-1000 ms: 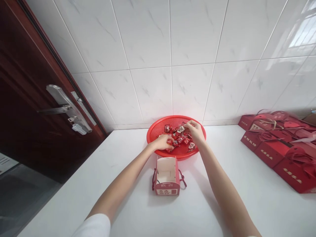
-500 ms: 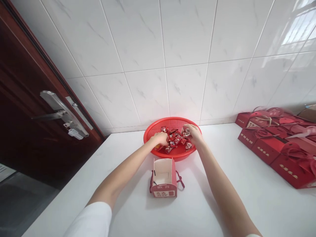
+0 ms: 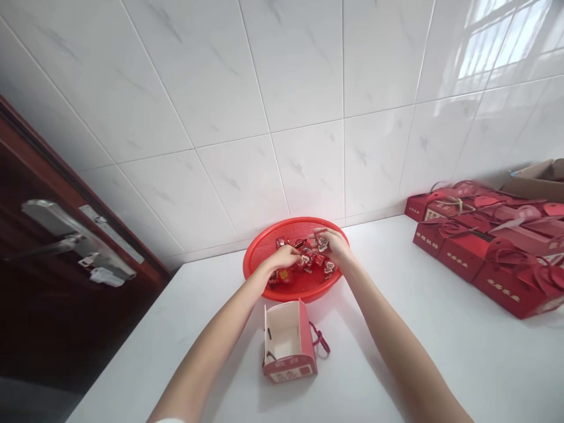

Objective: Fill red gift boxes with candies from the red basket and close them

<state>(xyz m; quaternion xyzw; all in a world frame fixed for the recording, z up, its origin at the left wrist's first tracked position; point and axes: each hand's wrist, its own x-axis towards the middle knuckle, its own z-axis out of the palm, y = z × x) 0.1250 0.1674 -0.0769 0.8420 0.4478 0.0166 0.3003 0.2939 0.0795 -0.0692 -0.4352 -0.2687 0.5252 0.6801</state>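
Note:
A red plastic basket (image 3: 252,271) with perforated sides holds several red-wrapped candies (image 3: 329,268). Over its right part, my right hand (image 3: 337,245) is closed round a red-wrapped candy (image 3: 323,243) with a white printed patch. My left hand (image 3: 284,257) reaches in over the left side, its fingertips pinched on a wrapped candy (image 3: 304,259) in the pile; the fingers partly cover it. Just in front of the basket stands an open-topped red gift box (image 3: 289,365), its pale inside bare, with a dark red cord loop on its right side.
Rows of closed red gift boxes (image 3: 469,258) with ribbons stand at the right on the white table (image 3: 211,294). Behind them is an open cardboard box (image 3: 526,183). A tiled wall (image 3: 308,164) backs the table, and a brown door (image 3: 39,305) is at the left.
My left hand has moved right within the basket, uncovering a yellow-marked packet at the left. My right hand still holds its candy. The view has tilted and shifted.

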